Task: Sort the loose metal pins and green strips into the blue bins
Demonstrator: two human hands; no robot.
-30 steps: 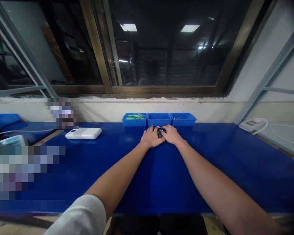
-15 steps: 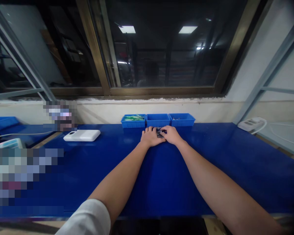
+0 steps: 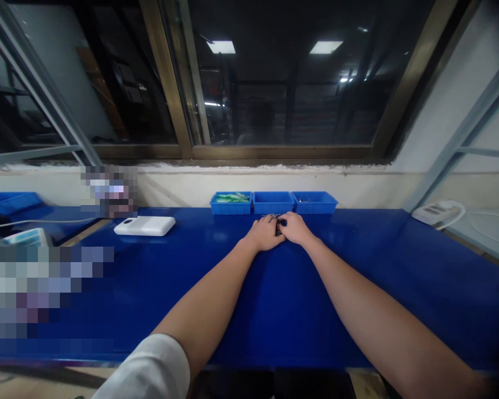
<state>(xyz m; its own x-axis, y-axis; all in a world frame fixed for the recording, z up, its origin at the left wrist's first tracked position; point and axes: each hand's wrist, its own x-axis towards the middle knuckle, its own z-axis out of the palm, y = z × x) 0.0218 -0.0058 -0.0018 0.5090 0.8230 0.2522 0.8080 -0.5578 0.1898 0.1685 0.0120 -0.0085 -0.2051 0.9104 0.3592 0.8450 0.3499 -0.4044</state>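
Both my hands are together on the blue table [image 3: 183, 310], just in front of the middle blue bin. Small, thin metallic and dark pieces [image 3: 278, 233] show between them, too small to name exactly. My left hand [image 3: 266, 233] curves over the pieces from the left, its thumb stretched toward the other hand. From the right, my right hand [image 3: 297, 228] bends its fingers in against the same pieces. The palms and most of the bunch are hidden.
Three joined blue bins stand by the wall: the left bin [image 3: 232, 208] with green-and-white contents, the middle bin [image 3: 273, 206], and the right bin [image 3: 315, 207] with small metallic bits. A white power bank [image 3: 144, 226] lies left; a power strip [image 3: 434, 212] is far right.
My fingers have drawn closer round the small pieces, so fewer show between the hands. The whole view has shifted slightly, with the bins appearing farther right.
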